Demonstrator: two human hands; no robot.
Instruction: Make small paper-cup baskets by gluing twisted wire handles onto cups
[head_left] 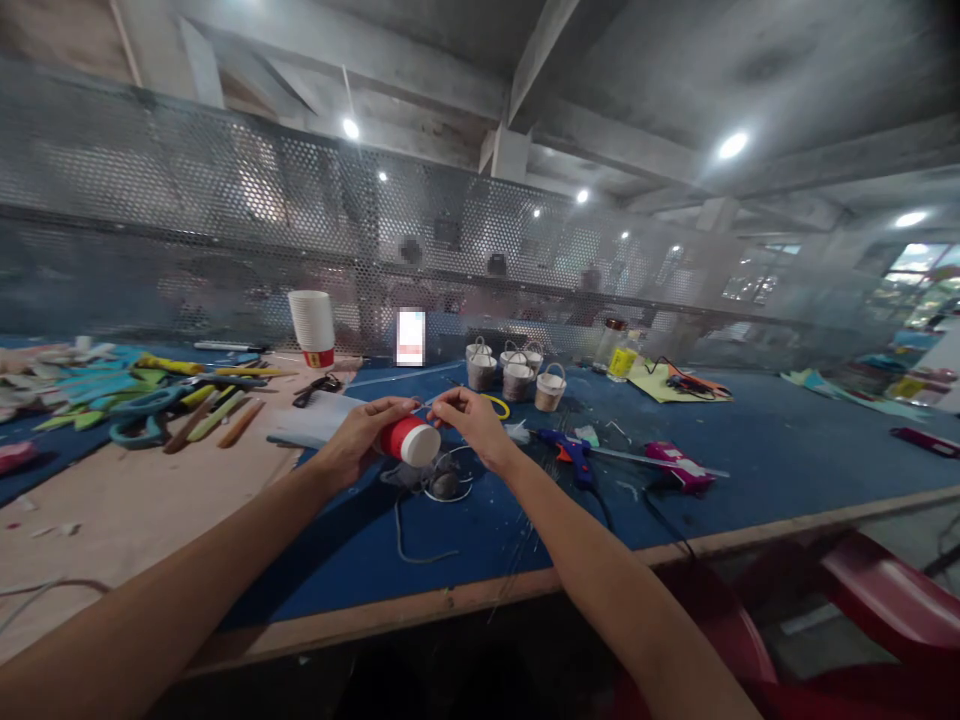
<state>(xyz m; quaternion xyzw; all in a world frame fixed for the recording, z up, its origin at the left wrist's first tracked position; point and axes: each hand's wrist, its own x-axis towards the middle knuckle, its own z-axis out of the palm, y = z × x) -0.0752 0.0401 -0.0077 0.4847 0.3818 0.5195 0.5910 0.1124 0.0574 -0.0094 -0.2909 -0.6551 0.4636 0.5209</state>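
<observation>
My left hand (360,435) is wrapped round a red paper cup (403,437), which lies tilted on its side with its white end toward me. Close to the cup's far side, my right hand (469,415) has its fingers pinched together; what they hold is too small to name. Below the cup, a ball of grey cord (445,484) rests on the blue table mat (337,570), and a loose grey strand lies in front of it. Several small buckets with handles (517,380) stand beyond my right hand.
A stack of paper cups (311,325) and a lit screen (411,336) stand at the back. Scissors (142,415) and tools lie left. A blue glue gun (571,455), a magenta one (679,468) and their cables are right, with glass jars (621,355) behind.
</observation>
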